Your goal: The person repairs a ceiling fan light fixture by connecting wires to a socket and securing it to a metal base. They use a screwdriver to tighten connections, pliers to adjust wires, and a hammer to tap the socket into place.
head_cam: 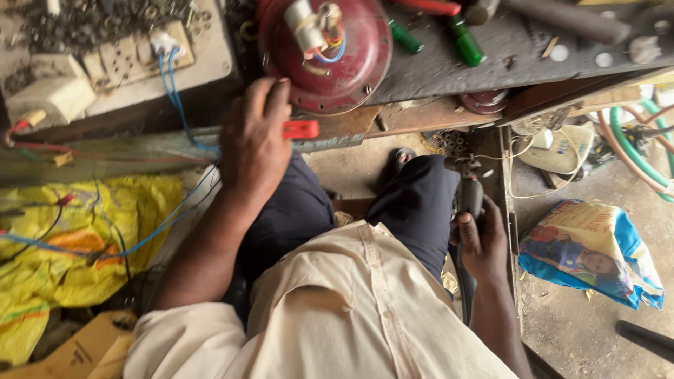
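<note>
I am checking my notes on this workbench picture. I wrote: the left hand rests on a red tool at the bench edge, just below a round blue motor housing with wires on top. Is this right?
Not quite. The head view shows the round motor housing is red, not blue. The rest stands: the left hand rests on the red tool at the bench edge, just below the housing, which has wires on top.

From my station I saw two green-handled screwdrivers [435, 38] lying on the far workbench [491, 56], right of centre. A crumpled yellow sack [63, 245] lay near left with blue wires [175, 98] trailing across it. A blue printed bag [597, 249] rested on the floor at right, with coiled green hose [632, 147] beyond.
</note>
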